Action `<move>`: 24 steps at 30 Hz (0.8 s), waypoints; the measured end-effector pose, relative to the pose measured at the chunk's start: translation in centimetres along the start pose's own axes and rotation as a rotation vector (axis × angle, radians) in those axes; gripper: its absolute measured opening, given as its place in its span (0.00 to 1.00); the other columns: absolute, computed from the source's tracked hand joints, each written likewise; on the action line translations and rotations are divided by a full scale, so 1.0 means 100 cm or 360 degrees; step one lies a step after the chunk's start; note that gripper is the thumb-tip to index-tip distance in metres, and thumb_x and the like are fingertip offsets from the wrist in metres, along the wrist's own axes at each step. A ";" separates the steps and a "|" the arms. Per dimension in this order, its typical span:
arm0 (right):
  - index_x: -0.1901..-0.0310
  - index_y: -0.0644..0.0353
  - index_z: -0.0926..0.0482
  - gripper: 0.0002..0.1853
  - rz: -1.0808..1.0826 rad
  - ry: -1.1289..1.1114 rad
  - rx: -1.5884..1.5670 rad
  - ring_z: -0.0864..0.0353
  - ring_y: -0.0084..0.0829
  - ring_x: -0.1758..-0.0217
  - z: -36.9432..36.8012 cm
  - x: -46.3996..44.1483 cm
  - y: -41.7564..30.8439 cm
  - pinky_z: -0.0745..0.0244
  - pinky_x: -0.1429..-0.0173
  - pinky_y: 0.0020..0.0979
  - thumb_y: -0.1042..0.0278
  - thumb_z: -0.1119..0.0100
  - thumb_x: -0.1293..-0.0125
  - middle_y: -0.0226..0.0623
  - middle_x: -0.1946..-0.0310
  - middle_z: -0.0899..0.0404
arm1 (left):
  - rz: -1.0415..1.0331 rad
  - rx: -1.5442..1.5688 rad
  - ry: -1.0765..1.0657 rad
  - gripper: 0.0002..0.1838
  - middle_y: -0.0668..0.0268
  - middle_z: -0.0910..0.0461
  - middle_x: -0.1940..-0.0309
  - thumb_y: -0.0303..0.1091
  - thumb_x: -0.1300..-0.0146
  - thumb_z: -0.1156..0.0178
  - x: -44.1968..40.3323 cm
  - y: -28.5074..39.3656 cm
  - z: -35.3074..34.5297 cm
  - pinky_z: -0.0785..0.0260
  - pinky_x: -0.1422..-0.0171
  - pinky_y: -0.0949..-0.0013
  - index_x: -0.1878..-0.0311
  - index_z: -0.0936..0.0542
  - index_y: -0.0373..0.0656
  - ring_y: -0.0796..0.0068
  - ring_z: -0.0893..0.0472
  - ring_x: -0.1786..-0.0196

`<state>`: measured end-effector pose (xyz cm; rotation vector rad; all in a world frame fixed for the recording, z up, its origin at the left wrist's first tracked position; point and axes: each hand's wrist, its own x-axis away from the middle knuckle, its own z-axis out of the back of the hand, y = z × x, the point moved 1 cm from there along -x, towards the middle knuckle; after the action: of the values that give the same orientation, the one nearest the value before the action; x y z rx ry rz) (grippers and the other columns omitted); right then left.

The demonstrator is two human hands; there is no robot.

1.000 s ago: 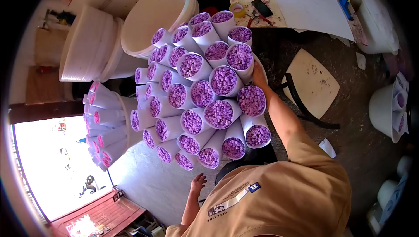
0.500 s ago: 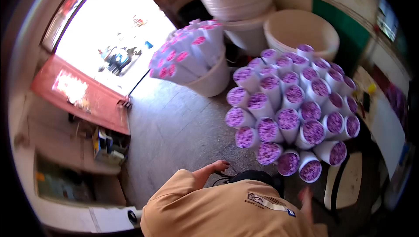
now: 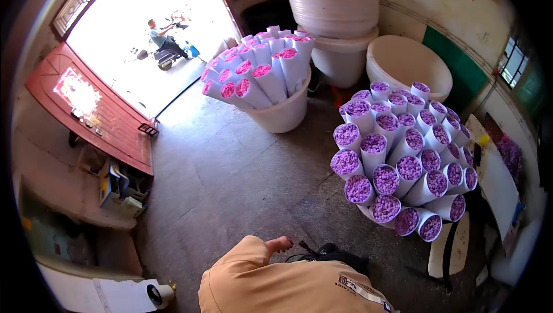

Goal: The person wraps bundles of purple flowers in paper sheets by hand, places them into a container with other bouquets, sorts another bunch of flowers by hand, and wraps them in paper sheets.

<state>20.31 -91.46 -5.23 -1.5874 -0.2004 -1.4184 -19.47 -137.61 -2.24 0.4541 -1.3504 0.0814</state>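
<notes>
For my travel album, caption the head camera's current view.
White-wrapped purple bouquets and a tub of pink ones, a scooter outside.

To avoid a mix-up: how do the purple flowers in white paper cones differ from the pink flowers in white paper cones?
The purple flowers stand nearer; the pink flowers closer to the red door. A white tub plainly holds the pink flowers, while cones mostly hide the purple flowers' base. Both groups fan outward.

It looks like a flower-packing workroom: paper-wrapped purple bunches (image 3: 409,169) and pink bunches (image 3: 262,71) crowd together, big white tubs (image 3: 333,4) stand stacked by the wall, and a red door (image 3: 92,111) opens onto the bright outdoors.
</notes>
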 end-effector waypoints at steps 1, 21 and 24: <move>0.67 0.55 0.23 0.14 0.0039 -0.0005 -0.0006 0.24 0.30 0.80 0.005 0.003 0.019 0.27 0.77 0.36 0.55 0.44 0.26 0.33 0.78 0.23 | 0.0017 -0.0011 0.0021 0.25 0.67 0.16 0.56 0.46 0.36 0.40 -0.005 0.001 0.002 0.23 0.59 0.58 0.35 0.19 0.61 0.67 0.16 0.60; 0.48 0.60 0.18 0.15 -0.0358 0.0822 -0.1116 0.16 0.32 0.70 -0.004 0.280 0.291 0.23 0.69 0.35 0.63 0.42 0.31 0.41 0.64 0.16 | -0.0493 -0.0721 -0.0358 0.21 0.66 0.15 0.55 0.36 0.32 0.42 -0.032 0.225 -0.157 0.26 0.67 0.68 0.36 0.21 0.52 0.73 0.19 0.66; 0.53 0.57 0.19 0.09 -0.0724 0.0804 -0.1442 0.19 0.35 0.77 -0.021 0.293 0.419 0.29 0.76 0.37 0.65 0.46 0.28 0.43 0.66 0.17 | -0.0602 -0.0855 -0.0366 0.25 0.66 0.15 0.56 0.39 0.33 0.40 -0.011 0.245 -0.239 0.29 0.68 0.70 0.33 0.23 0.50 0.73 0.17 0.65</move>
<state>55.92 -128.18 -3.21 -1.8565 0.4811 -2.4354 -5.46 -106.50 -0.25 0.2573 -1.4208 -0.6487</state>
